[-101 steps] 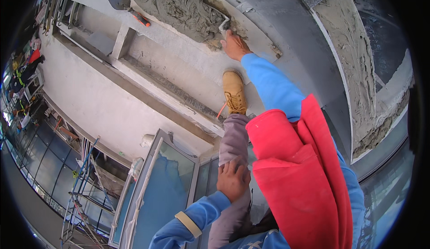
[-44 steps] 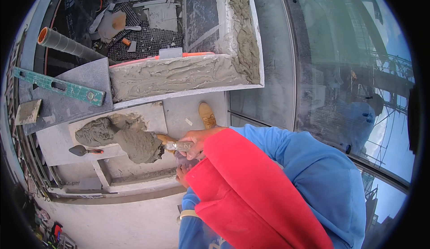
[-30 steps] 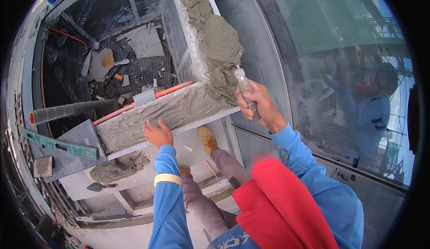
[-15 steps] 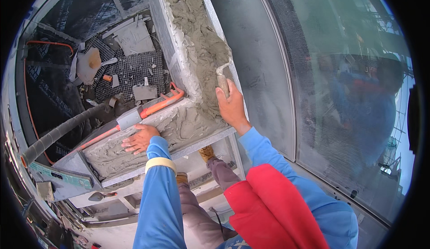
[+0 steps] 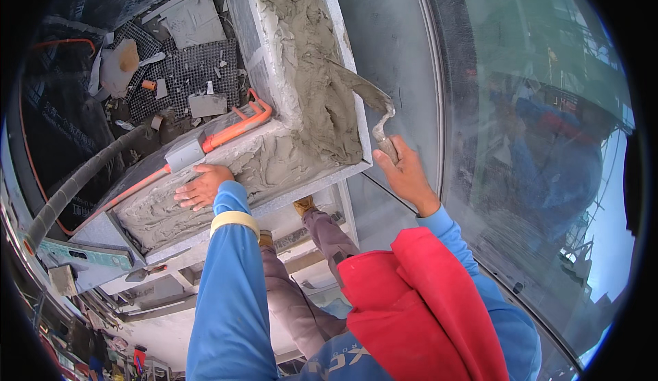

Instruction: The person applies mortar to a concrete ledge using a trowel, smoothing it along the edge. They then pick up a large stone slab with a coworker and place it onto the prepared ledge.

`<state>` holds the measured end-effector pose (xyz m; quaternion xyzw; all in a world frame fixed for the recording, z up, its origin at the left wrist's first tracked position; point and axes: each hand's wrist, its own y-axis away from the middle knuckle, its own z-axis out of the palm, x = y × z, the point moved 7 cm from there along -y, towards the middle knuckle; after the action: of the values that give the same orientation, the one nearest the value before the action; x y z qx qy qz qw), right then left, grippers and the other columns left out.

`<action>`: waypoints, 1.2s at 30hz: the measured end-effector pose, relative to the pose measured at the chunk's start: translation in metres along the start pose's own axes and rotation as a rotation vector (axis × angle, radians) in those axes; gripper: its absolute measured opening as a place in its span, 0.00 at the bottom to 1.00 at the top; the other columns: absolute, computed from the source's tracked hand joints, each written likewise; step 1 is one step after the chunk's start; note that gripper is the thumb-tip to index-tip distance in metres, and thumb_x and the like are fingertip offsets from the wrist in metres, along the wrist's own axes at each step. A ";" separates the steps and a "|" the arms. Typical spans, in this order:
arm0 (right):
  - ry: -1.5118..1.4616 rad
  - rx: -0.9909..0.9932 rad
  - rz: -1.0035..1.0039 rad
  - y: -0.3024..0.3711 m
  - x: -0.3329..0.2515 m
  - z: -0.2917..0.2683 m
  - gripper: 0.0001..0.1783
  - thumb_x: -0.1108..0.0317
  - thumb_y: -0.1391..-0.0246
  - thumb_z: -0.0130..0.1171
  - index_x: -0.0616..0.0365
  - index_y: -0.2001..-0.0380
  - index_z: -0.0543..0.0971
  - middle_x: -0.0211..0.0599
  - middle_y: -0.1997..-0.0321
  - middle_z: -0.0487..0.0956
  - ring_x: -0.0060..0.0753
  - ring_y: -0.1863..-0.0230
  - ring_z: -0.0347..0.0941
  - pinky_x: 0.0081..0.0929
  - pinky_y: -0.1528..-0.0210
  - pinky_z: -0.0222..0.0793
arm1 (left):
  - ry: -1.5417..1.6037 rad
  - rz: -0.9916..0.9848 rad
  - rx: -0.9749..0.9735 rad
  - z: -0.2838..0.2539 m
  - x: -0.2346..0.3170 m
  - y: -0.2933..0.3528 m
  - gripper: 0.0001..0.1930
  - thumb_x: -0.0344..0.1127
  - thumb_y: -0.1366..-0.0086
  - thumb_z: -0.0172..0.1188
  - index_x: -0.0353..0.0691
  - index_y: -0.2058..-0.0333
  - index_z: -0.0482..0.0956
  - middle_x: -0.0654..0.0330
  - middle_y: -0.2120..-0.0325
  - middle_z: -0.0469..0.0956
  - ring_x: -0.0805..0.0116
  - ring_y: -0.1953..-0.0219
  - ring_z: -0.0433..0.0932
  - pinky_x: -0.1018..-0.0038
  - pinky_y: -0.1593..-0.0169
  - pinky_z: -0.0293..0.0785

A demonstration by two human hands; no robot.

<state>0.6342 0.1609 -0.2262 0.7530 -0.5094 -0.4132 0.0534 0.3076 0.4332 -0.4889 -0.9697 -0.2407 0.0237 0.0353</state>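
Observation:
Wet grey mortar [image 5: 306, 38] lies in an L-shaped bed along the top of a low wall, its surface ridged and uneven. My right hand [image 5: 409, 179] is closed round the handle of a trowel [image 5: 369, 92], just right of the bed's corner. The trowel's blade points up and left, with mortar on it, and reaches over the right edge of the bed. On the near arm of the bed, my left hand [image 5: 204, 186] lies with outstretched fingers next to the inner edge, holding nothing. Beside it, an orange pipe with a grey box [image 5: 185, 155] runs along that edge.
A glass pane [image 5: 391, 45] rises close on the right. Left of the wall, a recess holds black mesh [image 5: 181, 62] and scraps. A wrapped pipe [image 5: 86, 186] slants across its near side. A green spirit level [image 5: 86, 254] lies at the left end.
My right hand has drawn the trowel right and toward me, so the blade has come up out of the mortar. My left hand stays on the bed. The view has shifted slightly.

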 end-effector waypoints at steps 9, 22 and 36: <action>0.560 -0.195 0.007 0.010 -0.003 -0.055 0.20 0.59 0.38 0.60 0.63 0.51 0.76 0.57 0.68 0.81 0.65 0.63 0.78 0.51 0.63 0.70 | -0.087 0.000 -0.138 0.009 0.005 0.002 0.43 0.61 0.31 0.48 0.33 0.29 0.54 0.48 0.26 0.50 0.42 0.25 0.47 0.38 0.29 0.48; -0.069 0.022 0.315 -0.047 0.027 0.030 0.34 0.64 0.38 0.54 0.76 0.35 0.65 0.60 0.56 0.82 0.55 0.52 0.80 0.43 0.45 0.72 | -0.020 0.034 -0.073 0.010 0.005 0.001 0.43 0.61 0.31 0.48 0.32 0.29 0.54 0.48 0.26 0.50 0.42 0.24 0.47 0.37 0.29 0.48; 0.116 -0.041 0.165 0.069 0.097 0.091 0.36 0.66 0.36 0.55 0.75 0.31 0.58 0.70 0.48 0.75 0.69 0.45 0.72 0.49 0.41 0.68 | -0.046 0.098 -0.164 0.022 0.012 0.004 0.43 0.60 0.31 0.48 0.32 0.29 0.54 0.48 0.26 0.49 0.42 0.24 0.46 0.37 0.29 0.48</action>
<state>0.5367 0.0800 -0.3062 0.7298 -0.5572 -0.3733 0.1324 0.3184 0.4363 -0.5113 -0.9791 -0.1948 0.0277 -0.0506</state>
